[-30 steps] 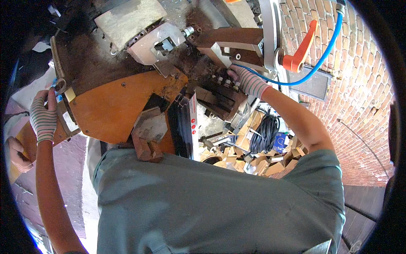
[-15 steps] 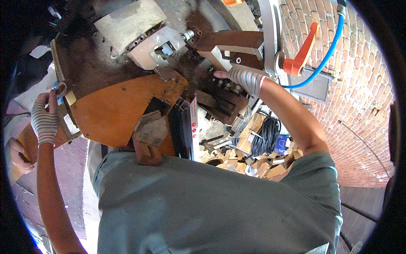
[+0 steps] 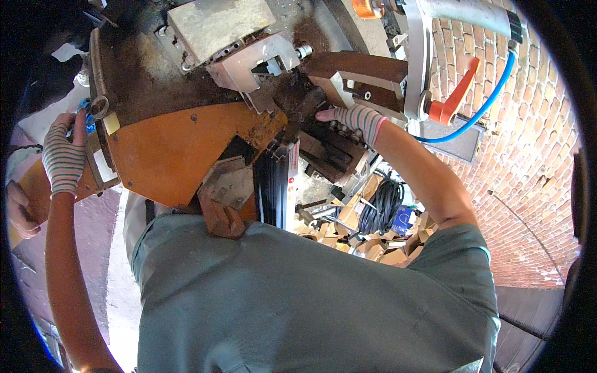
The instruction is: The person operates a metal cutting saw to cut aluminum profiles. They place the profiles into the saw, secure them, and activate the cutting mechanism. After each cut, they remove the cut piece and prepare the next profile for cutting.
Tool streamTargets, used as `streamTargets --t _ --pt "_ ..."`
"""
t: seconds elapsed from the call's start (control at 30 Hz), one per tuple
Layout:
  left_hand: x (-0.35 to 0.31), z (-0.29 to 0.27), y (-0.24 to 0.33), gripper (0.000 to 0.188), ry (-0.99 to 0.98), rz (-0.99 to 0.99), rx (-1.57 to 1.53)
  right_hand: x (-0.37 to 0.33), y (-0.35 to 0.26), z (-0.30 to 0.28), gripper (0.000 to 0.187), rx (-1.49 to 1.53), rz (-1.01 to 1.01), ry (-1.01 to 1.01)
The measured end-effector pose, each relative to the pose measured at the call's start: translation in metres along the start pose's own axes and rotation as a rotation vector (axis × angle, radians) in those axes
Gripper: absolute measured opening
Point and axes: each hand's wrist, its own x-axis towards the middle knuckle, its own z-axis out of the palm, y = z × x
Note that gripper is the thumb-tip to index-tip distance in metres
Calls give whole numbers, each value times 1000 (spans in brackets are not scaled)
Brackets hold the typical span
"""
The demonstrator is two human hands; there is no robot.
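Note:
My left hand [image 3: 64, 155], in a striped glove with bare fingertips, is at the left edge of a dark machine bed. Its fingers are bent beside a blue bundle [image 3: 88, 115] and a round metal knob [image 3: 99, 107]; what they hold is hidden. Opposite, my right hand [image 3: 360, 123], gloved alike, rests on dark, greasy metalwork with a row of rollers [image 3: 342, 132]. One digit stretches left toward a dark metal block [image 3: 311, 102]; the other fingers are hidden. Between my hands lie an orange plate [image 3: 165, 152] and a notched steel block [image 3: 255, 68].
An orange lever [image 3: 457, 93] and a blue hose [image 3: 482, 118] stand to the right, before a brick surface [image 3: 528, 186]. Coiled black cable [image 3: 380, 208] lies among cardboard boxes [image 3: 373, 248] below. Another person's bare hand [image 3: 22, 214] appears at far left.
The machine has shifted right and slightly down in view. My right hand sits a little further left against it. More of the blue bundle shows beside my left hand.

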Motion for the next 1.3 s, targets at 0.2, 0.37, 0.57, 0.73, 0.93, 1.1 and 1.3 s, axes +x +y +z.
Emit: streamTargets --t 0.2,0.37,0.57,0.73,0.93,1.1,1.3 --pt "1 3 -2 37 36 -29 9 19 7 9 100 120 -42 -75" --pt "0 1 -1 37 19 -12 13 13 1 2 99 30 -81 -69" --pt "2 -3 4 39 -28 -27 27 -18 -13 -9 100 -51 8 -38" --pt "2 -1 4 44 18 -17 18 -10 -9 -6 100 -15 12 -21" --pt "3 -3 4 50 -16 -19 28 -11 -6 -11 96 -38 -85 -56" --pt "1 -4 7 57 30 -53 61 -39 -7 -6 55 81 -324 102" --pt "5 -3 3 59 -30 -84 60 -82 2 -19 40 -644 -450 377"
